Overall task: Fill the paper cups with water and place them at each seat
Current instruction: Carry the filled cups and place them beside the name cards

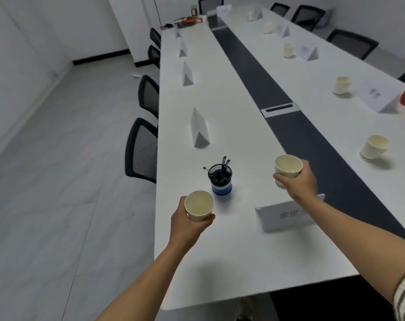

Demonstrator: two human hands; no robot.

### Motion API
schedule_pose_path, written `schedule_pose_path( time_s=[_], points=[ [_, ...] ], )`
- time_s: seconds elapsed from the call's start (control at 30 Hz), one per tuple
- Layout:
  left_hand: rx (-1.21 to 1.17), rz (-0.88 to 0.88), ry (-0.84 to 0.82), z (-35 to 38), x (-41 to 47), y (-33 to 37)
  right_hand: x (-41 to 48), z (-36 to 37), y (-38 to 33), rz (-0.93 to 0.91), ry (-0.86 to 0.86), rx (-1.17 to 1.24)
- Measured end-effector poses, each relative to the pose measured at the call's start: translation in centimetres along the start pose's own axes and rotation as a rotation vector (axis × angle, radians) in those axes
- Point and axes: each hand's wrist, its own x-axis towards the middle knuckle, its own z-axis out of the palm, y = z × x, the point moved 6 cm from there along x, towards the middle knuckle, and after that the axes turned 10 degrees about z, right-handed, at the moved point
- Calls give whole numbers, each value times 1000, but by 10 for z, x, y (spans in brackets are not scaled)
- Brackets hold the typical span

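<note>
A: Above the near end of the table [220,262], gripping what in the left hand [187,224]?
B: Curling round a paper cup [199,206], holding it upright in the air, just short of the pen holder [220,179].
A: And in the right hand [298,181]?
B: Grasping a second paper cup [288,167] from the side, holding it above the table, beyond the name card [287,215].
A: Further out?
B: Seeing more cups [374,148] standing along the table's right side, and black chairs [142,151] lining the left.
</note>
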Motion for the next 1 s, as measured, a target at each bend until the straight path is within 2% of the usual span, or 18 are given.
schedule_pose_path(
  time_s=[0.27,0.47,0.8,1.0],
  points=[
    [7,-82,-80,37,60,-22,69,28,27,138,11,-122],
    [24,-120,-117,48,79,-36,98,47,41,141,-54,-258],
    [17,-117,-138,46,99,-50,108,59,57,200,-128,-409],
    [-6,-61,-134,26,108,-47,99,50,32,185,-110,-577]
  ],
)
